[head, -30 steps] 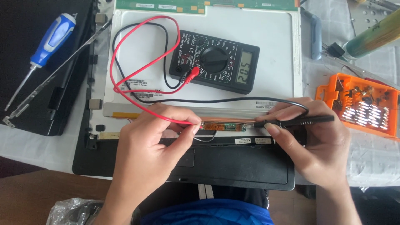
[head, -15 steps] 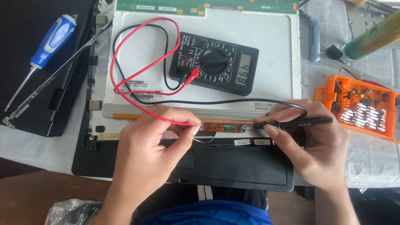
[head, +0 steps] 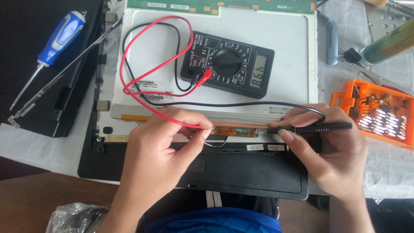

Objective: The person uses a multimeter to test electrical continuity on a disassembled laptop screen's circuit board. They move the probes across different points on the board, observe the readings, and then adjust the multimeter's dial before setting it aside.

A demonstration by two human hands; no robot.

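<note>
Your left hand [head: 161, 149]: fingers curled shut, pinching the red probe lead [head: 142, 56] at its tip, which meets the left end of the small orange circuit strip [head: 235, 130].

Your right hand [head: 332, 151]: fingers closed around the black probe [head: 317, 127], held level, its tip at the right end of the same strip.

Circuit strip: narrow, orange-brown, lying along the lower edge of the white panel [head: 284, 51], just above the black laptop base [head: 250, 172].

Multimeter [head: 227, 67]: black, round dial, grey display lit with digits, resting on the white panel above your hands; red and black leads loop from it across the panel.

Also present: blue-handled screwdriver [head: 58, 41] far left on a dark case; orange bit case [head: 379, 113] just right of your right hand.
</note>
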